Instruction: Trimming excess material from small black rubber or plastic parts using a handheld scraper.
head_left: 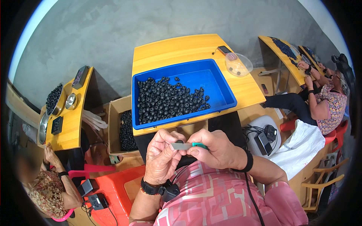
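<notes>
My left hand (160, 152) pinches a small round black part (180, 141) between thumb and fingers, in front of my chest. In my right hand (220, 148) is a knife (182, 146) with a green handle; its flat grey blade reaches left to the black part, partly hidden by my fingers. Just beyond my hands, on a yellow table (173, 47), stands a blue tray (220, 88). Many black ring-like parts (162, 98) with holes lie heaped across its left and middle.
A clear plastic bowl (245, 67) and a phone (224, 49) sit at the table's far right. Left of the table, a cardboard box (114, 124) holds more black parts. A red stool (109, 196) stands lower left. Co-workers sit at tables left and right.
</notes>
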Available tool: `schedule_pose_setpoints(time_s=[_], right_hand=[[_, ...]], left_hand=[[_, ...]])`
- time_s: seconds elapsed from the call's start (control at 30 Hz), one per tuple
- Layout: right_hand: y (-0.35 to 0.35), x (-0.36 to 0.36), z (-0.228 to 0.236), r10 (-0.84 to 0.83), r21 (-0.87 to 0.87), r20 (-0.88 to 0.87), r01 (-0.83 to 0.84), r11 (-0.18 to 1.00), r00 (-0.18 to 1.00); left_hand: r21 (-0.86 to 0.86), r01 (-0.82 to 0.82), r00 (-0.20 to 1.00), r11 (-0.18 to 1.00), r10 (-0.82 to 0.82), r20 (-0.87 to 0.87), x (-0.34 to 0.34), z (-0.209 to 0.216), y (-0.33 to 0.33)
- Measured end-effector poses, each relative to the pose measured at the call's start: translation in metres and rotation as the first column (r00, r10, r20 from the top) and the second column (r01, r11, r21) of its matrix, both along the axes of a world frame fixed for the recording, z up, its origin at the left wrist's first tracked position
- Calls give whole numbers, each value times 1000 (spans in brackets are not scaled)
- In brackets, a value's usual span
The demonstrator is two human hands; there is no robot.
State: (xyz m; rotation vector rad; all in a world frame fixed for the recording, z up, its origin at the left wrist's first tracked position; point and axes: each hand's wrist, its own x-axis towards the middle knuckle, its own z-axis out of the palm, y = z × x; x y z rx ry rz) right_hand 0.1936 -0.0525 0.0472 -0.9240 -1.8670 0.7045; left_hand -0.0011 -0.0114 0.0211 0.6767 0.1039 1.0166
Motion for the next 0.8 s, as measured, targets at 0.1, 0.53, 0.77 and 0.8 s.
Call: schedule_pose_setpoints(time_s=[0.1,0.53,0.77,0.8], right_hand=[[3,-4,-1,-45,136,14,43,990,999],[2,-3,6,-96,224,150,61,973,984],[2,-1,5,-43,164,142,19,986,989],[2,-1,4,-42,164,142,18,986,989]], left_hand=[[38,-2,1000,999,3,-19,-1,-1,1],[27,3,1000,1000,-3,-15,-1,-1,2],[35,7,1000,999,-6,-17,-2,-2,3],[35,6,1000,999,-6,-17,-2,-2,3]])
